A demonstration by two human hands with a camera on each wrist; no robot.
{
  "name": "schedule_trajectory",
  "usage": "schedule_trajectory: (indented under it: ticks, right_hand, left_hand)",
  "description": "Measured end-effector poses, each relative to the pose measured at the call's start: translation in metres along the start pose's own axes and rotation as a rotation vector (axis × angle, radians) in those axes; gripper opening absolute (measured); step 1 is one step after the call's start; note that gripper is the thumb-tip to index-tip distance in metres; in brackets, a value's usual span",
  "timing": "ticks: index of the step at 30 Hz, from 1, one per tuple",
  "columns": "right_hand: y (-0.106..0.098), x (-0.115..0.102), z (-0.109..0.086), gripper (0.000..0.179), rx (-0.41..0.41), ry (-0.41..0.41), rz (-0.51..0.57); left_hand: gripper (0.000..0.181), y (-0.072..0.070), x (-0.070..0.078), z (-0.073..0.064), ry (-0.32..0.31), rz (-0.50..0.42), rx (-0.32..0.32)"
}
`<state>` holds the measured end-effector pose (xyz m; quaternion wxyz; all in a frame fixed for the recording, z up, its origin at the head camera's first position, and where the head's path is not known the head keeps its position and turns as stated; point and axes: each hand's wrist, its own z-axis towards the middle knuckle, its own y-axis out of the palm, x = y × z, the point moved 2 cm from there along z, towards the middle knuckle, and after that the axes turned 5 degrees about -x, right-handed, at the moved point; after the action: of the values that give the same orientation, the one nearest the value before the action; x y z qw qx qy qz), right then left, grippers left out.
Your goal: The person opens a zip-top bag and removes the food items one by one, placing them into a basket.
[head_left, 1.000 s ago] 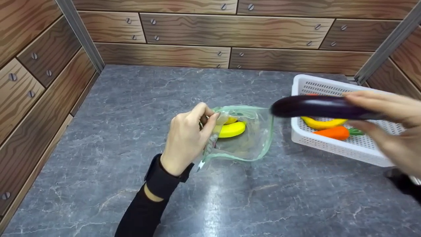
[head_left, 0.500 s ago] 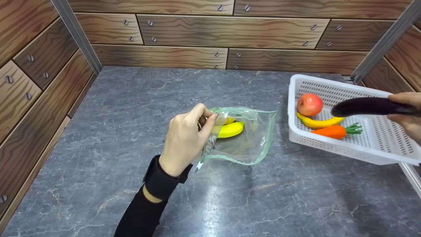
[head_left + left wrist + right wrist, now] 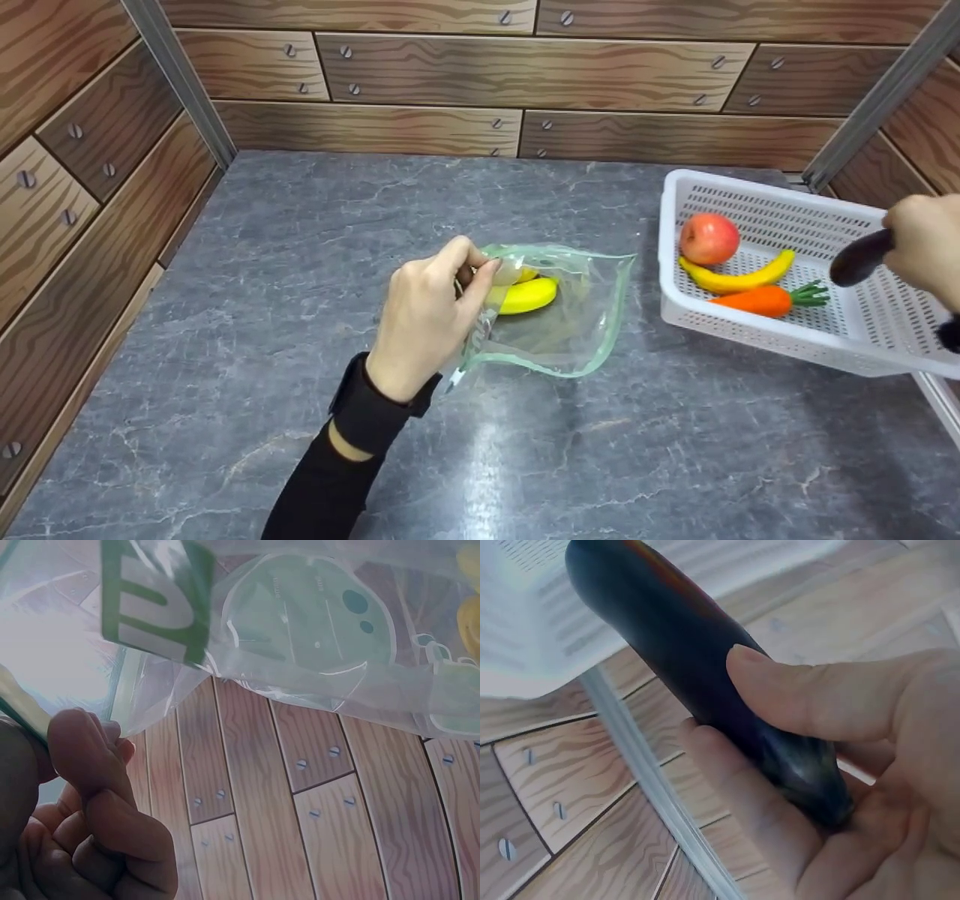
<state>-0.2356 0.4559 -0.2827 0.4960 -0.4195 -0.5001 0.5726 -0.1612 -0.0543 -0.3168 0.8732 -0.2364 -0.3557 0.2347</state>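
Note:
My left hand (image 3: pixel 431 315) pinches the left edge of a clear zip bag (image 3: pixel 559 337) with a green seal, keeping its mouth spread. Inside the bag lie yellow bananas (image 3: pixel 529 296), partly covered by the plastic. In the left wrist view, the bag's printed side (image 3: pixel 307 630) rises above the fingers. At the right, my right hand (image 3: pixel 926 244) grips a dark purple eggplant (image 3: pixel 862 257) over the white basket. The right wrist view shows thumb and fingers wrapped round the stem half of the eggplant (image 3: pixel 682 637).
The white perforated basket (image 3: pixel 765 341) stands at the right of the grey marbled table (image 3: pixel 337 225). It holds a red apple (image 3: pixel 709 238), a yellow banana (image 3: pixel 739 279) and an orange carrot (image 3: pixel 757 301) with green leaves. Wood-patterned walls (image 3: pixel 420 71) surround the table.
My right hand has moved right with the eggplant, away from the bag and over the basket, and the eggplant has turned to slant downward. The left hand has kept its place on the bag.

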Motion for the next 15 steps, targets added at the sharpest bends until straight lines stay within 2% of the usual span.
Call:
schedule_trajectory:
  ticks: [3,5,8,11,15]
  right_hand:
    - [0.008,-0.001,0.010,0.026,-0.147,0.018,-0.066]
    - [0.016,-0.006,0.015,0.024,-0.205,0.009,-0.096]
    - [0.032,-0.014,0.022,0.012,-0.177,-0.067,-0.157]
    - [0.046,-0.018,0.027,0.015,-0.125,-0.131,-0.194]
    - [0.056,-0.012,0.038,0.013,-0.258,-0.127,-0.158]
  left_hand:
    - [0.013,0.000,0.000,0.000,0.001,-0.003,-0.004]
    - [0.012,0.000,-0.001,0.000,0.003,-0.006,-0.008]
    - [0.012,0.000,-0.001,0.001,0.006,-0.006,-0.010]
    - [0.012,0.000,-0.002,0.000,0.005,-0.001,-0.009]
    - [0.012,0.000,-0.004,0.001,0.006,0.001,-0.008]
